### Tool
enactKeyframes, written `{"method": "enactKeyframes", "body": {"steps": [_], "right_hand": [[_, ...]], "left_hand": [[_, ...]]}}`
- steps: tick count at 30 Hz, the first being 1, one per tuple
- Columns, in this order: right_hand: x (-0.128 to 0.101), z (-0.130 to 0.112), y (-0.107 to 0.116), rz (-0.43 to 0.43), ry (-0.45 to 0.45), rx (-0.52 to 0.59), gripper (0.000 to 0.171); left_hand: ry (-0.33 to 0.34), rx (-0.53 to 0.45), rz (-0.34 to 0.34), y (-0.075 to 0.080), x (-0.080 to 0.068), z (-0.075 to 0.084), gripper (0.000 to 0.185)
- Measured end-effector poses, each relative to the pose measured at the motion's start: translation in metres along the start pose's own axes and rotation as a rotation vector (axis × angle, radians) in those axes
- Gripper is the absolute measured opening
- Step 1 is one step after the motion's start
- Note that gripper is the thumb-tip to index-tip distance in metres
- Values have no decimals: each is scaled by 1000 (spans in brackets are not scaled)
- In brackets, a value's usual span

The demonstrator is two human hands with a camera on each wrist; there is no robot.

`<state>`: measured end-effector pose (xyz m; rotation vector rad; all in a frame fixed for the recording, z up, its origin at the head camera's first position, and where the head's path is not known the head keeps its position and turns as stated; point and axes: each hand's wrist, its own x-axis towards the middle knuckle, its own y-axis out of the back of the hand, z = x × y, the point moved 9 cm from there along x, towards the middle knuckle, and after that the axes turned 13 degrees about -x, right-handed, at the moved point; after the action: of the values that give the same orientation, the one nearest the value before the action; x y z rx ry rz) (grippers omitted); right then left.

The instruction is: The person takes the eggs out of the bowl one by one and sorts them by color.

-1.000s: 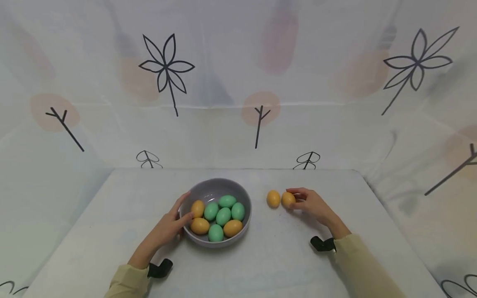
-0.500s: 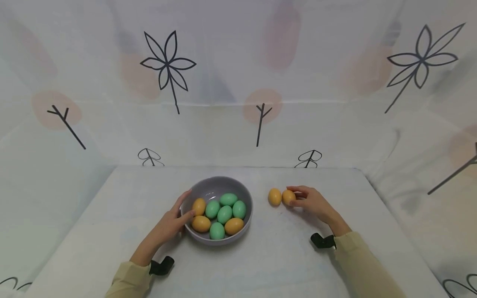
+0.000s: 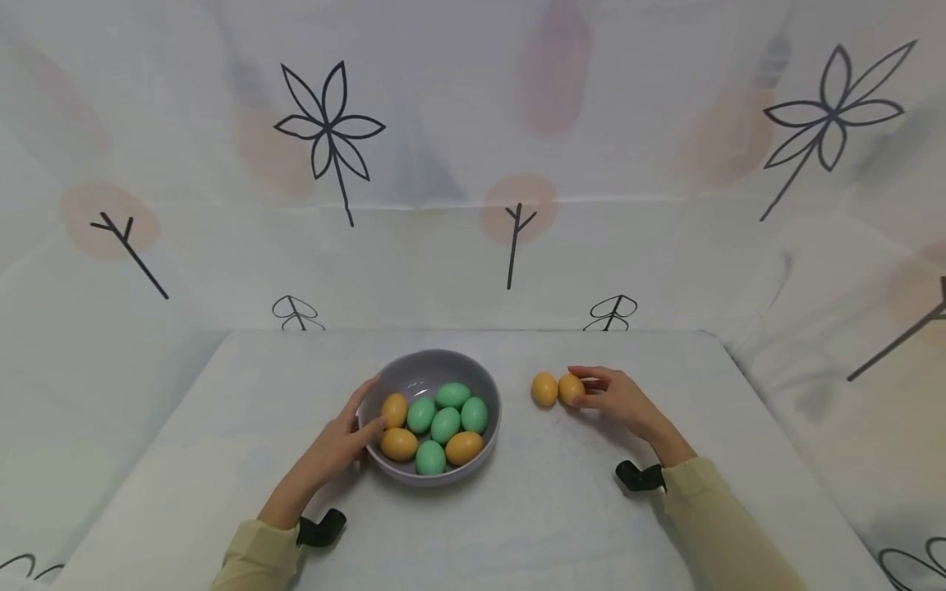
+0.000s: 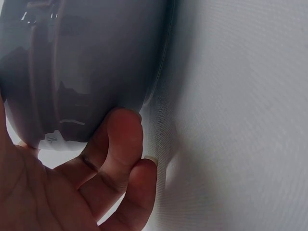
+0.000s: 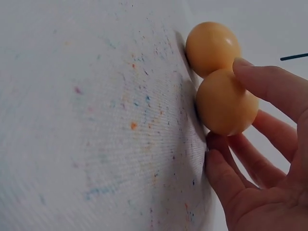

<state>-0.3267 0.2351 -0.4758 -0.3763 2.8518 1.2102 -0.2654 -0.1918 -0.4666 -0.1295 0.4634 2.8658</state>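
Observation:
A grey bowl (image 3: 484, 382) sits mid-table with three orange eggs (image 3: 399, 444) and several green eggs (image 3: 446, 425) inside. My left hand (image 3: 369, 408) grips the bowl's left rim, thumb over the edge. In the left wrist view its fingers (image 4: 122, 139) curl against the bowl's outer wall (image 4: 91, 62). To the right of the bowl, my right hand (image 3: 585, 389) pinches an orange egg (image 3: 567, 387) that rests on the table, touching or nearly touching a second orange egg (image 3: 544, 389). The right wrist view shows the fingers (image 5: 274, 84) around the near egg (image 5: 224, 103), with the far egg (image 5: 211, 45) behind it.
The table (image 3: 532, 525) is covered by a white speckled cloth. A white backdrop (image 3: 443, 164) printed with flowers and twigs rises behind it and on both sides. Black wrist mounts (image 3: 639, 478) sit at both sleeves.

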Motion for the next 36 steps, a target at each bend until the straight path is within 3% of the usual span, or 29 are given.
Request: {"method": "enactKeyframes", "body": {"steps": [8,16,25,36], "right_hand": [[-2,-1,4,-9,2,-11,65],[-1,-18,22,75,77,-47,61],[3,-64,22,61,178,0,52],[13,-133,-12,-21,284,27,41]], "left_hand": [[0,14,0,0,0,-2,69],[-23,26,-8,0,0,0,68],[-22,33,-6,-1,2,-2,69],[-8,27,-6,0,0,-1,69]]}}
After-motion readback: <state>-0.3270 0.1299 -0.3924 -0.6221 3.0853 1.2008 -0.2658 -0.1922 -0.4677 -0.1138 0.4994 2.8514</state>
